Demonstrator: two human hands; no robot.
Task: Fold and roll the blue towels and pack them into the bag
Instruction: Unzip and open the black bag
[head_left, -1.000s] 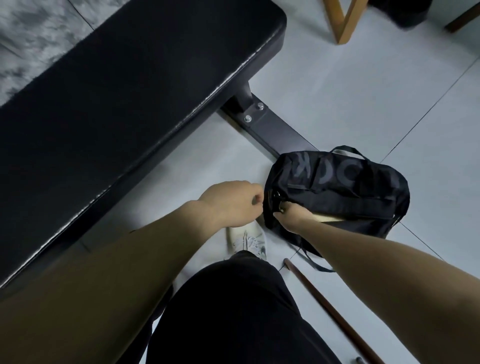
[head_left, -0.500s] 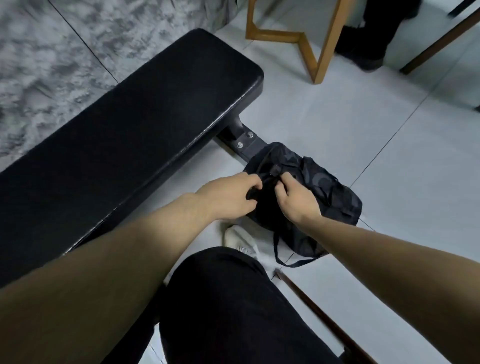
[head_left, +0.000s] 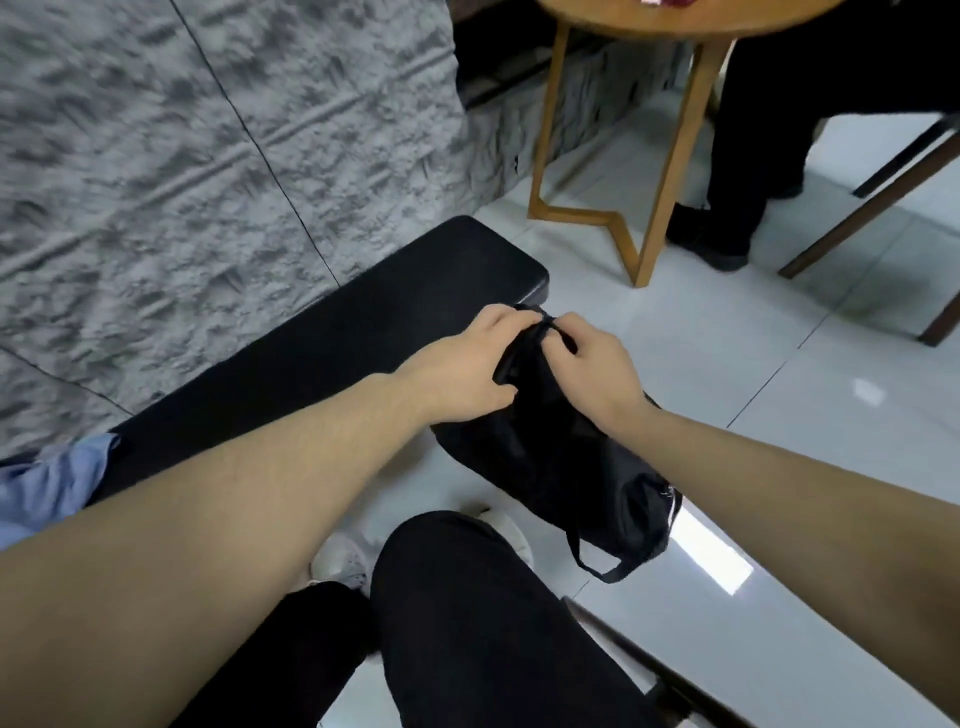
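A black bag (head_left: 566, 467) hangs in the air in front of me, just right of the black bench (head_left: 322, 353). My left hand (head_left: 462, 364) grips the bag's top end from the left. My right hand (head_left: 592, 364) pinches the same top end from the right, fingers curled on the fabric. A strap loop dangles from the bag's lower end. A blue towel (head_left: 47, 483) lies on the bench at the far left edge, mostly cut off by the frame and my left forearm.
A grey textured wall panel (head_left: 208, 156) runs behind the bench. A round wooden table (head_left: 649, 156) stands ahead, with another person's dark legs (head_left: 753, 156) and a chair leg beside it. My knees and white shoes are below, and a brown stick (head_left: 649, 670) lies on the tiles.
Both hands have lifted the bag off the floor, up and away from me beside the bench end. My view has tilted up, bringing the table and the blue towel into sight.
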